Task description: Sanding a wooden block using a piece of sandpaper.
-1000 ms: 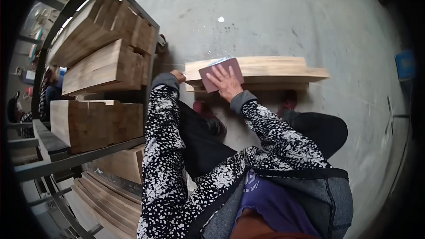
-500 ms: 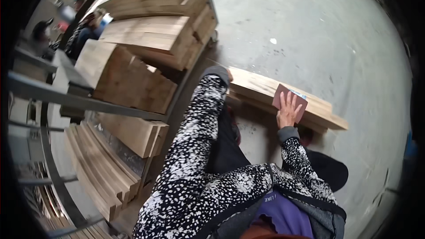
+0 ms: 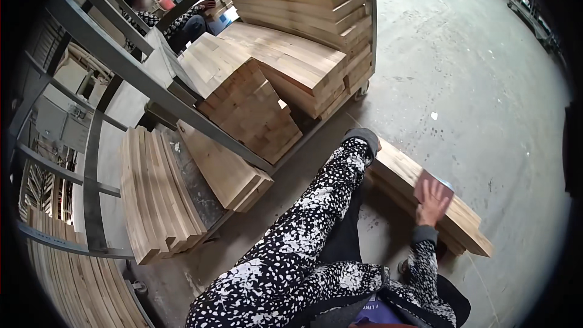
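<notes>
A stack of pale wooden boards (image 3: pixel 396 161) lies low in front of me, over the floor. My right hand (image 3: pixel 432 205) rests flat on a reddish-brown sheet that looks like sandpaper (image 3: pixel 423 180), its fingers stretched out and spread. The sheet sits on the upper board, near the middle of its length. At the far left end of the boards is my left hand (image 3: pixel 379 144). The grey cuff and patterned sleeve hide nearly all of it, so its fingers do not show.
To the left stands a wheeled metal rack (image 3: pixel 164 104) stacked with thick wooden blocks (image 3: pixel 285 48) and narrower boards (image 3: pixel 161 188). Another person (image 3: pixel 176 27) in a cap is behind it. A dark cart (image 3: pixel 529 9) stands at the far right.
My view has swung left, so the rack and boards appear farther right and the person behind the rack shows more. My right hand stays flat on the sheet; my left stays at the boards' end.
</notes>
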Available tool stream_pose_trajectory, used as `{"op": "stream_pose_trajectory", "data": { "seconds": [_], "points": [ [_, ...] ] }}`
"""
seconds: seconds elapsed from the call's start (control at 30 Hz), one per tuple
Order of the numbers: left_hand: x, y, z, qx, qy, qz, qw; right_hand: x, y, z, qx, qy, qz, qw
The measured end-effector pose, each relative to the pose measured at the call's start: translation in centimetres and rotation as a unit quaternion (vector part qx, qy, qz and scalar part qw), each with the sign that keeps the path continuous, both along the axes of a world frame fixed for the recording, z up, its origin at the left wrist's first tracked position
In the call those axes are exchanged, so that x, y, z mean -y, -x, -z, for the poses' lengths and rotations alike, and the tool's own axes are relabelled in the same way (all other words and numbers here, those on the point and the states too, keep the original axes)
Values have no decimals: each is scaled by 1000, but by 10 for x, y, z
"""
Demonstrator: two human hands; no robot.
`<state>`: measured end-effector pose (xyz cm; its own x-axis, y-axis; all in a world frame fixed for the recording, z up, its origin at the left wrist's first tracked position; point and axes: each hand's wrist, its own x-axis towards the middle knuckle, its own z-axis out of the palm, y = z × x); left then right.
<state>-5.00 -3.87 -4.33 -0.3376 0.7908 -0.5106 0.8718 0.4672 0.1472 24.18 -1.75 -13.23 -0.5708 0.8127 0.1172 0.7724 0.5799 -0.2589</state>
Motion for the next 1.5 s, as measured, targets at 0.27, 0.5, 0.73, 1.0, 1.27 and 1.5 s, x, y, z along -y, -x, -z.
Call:
{"op": "stream_pose_trajectory", "data": {
  "seconds": [0.27,0.5,0.73,1.0,1.27,1.5],
  "points": [
    [-27,0,51,0,42,27,999,-40,-191,33,106,36,382,917],
    [-30,85,92,53,118,147,981,26,-6,9,70,-16,83,994],
    [-47,156,110,126,213,305,920,33,72,-9,-50,-25,-102,993],
    [-53,58,115,-42,107,410,905,-31,-235,8,73,38,376,923],
    [-54,120,153,-10,89,266,960,-5,-86,1,55,-23,229,972],
    [-53,39,87,-15,141,270,952,15,-40,0,-45,-10,59,997]
  ]
}}
